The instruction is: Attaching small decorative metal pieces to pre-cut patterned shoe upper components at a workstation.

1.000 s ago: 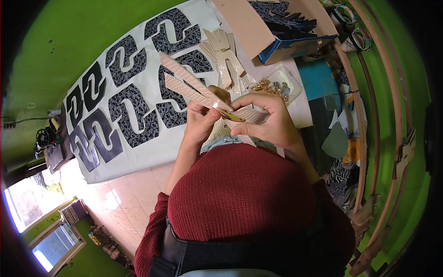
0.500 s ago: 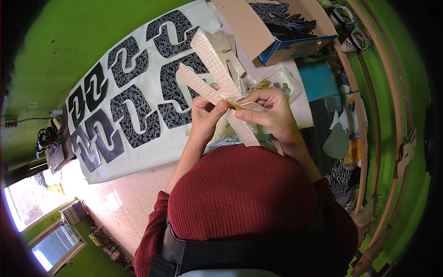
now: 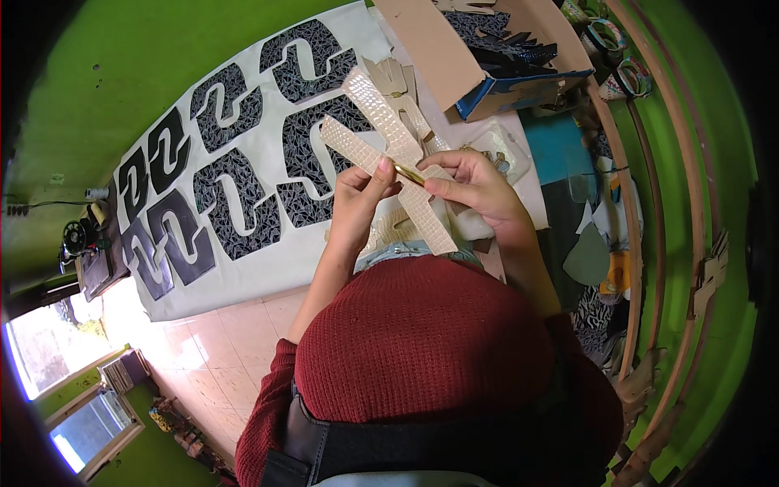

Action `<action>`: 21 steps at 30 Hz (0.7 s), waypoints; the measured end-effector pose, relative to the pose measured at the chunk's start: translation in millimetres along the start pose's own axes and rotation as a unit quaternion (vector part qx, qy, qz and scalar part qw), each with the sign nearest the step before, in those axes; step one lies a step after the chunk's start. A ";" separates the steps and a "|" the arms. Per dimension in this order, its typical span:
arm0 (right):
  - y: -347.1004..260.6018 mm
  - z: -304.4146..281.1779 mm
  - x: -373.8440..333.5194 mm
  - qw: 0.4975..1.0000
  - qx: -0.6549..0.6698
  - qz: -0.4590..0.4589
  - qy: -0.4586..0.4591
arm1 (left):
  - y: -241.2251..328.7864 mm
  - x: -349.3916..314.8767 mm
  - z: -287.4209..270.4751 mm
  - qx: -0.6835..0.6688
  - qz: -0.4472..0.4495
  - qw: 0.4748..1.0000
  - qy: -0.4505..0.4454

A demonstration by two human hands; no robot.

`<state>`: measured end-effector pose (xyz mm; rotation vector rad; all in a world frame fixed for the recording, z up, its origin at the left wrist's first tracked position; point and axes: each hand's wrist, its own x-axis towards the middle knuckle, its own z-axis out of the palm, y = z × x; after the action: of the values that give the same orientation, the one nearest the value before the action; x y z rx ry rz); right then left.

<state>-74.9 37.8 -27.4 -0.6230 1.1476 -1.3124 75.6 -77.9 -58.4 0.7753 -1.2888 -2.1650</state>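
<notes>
Above the near edge of the table I hold a cream, crocodile-textured leather piece (image 3: pixel 430 219) with several long strips. A narrow gold metal fitting (image 3: pixel 409 174) lies across its middle, where the strips meet. My left hand (image 3: pixel 362 196) is closed, its thumb pressing the left end of that fitting. Opposite it, my right hand (image 3: pixel 477 185) pinches the leather beside the fitting's right end, thumb and fingers together. Which fingers bear on the underside is hidden. Beyond the piece lie more cream leather parts (image 3: pixel 388 77) and a clear plastic bag (image 3: pixel 501 148) with gold hardware.
Black patterned S-shaped cutouts (image 3: pixel 235 203) cover the white-sheeted table (image 3: pixel 268 288) to the left. At the back right stands an open cardboard box (image 3: pixel 527 89) with dark scraps inside. A wooden rail (image 3: pixel 621 178) runs along the right, and a sewing machine (image 3: pixel 79 238) is far left.
The cream leather has turned slightly, its upper strips tipping right and nearer me. More of the gold fitting shows between my thumbs. Both hands keep their hold.
</notes>
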 end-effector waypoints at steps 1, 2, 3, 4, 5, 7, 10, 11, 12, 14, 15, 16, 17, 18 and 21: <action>0.9 0.8 1.4 1.000 -0.001 0.000 -0.001 | -2.3 2.8 -6.0 -0.016 -0.006 0.999 -0.040; 3.4 2.0 3.8 1.000 0.006 -0.009 0.012 | -3.0 4.2 -10.1 -0.032 -0.013 0.996 -0.080; 5.9 2.2 5.6 0.999 0.012 -0.018 0.025 | -1.3 3.8 -10.6 -0.033 -0.012 0.996 -0.080; 8.2 1.4 6.8 0.999 0.012 -0.018 0.025 | 1.3 2.8 -10.2 -0.004 -0.032 0.997 -0.072; 10.6 0.4 7.9 0.999 0.004 -0.025 0.048 | 3.8 2.3 -10.6 0.024 -0.051 0.996 -0.065; 14.3 -1.2 9.6 0.997 -0.004 -0.031 0.072 | 12.2 0.5 -10.5 0.024 -0.081 0.991 -0.099; 19.8 0.0 11.2 0.995 -0.001 -0.053 0.086 | 9.8 -3.6 -3.1 0.049 0.011 0.988 -0.149; 23.0 2.0 11.4 0.993 0.011 -0.063 0.097 | 4.6 -1.4 -6.0 0.049 0.012 0.988 -0.148; 26.3 3.2 11.9 0.991 0.022 -0.073 0.108 | 0.5 0.9 -8.0 0.047 0.018 0.987 -0.151; 35.4 4.7 14.5 0.988 0.038 -0.087 0.120 | -5.5 3.7 -9.5 0.045 0.026 0.987 -0.154; 39.6 5.1 15.7 0.985 0.055 -0.102 0.132 | -7.9 4.4 -9.2 0.045 0.030 0.987 -0.150; 42.9 5.1 16.6 0.985 0.054 -0.102 0.130 | -9.3 4.9 -8.6 0.044 0.034 0.988 -0.146; 45.6 5.0 17.3 0.982 0.060 -0.114 0.141 | -9.7 5.7 -8.3 0.043 0.035 0.988 -0.145; 47.7 4.3 17.7 0.978 0.066 -0.125 0.152 | -10.0 6.8 -7.5 0.051 0.028 0.988 -0.141; 48.2 -0.8 21.5 0.982 0.079 -0.095 0.146 | 0.1 3.4 4.4 0.040 0.017 0.992 -0.120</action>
<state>-58.5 28.0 -76.6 -0.4403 1.2250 -1.6836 70.2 -77.5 -57.3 0.5313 -1.5024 -2.2441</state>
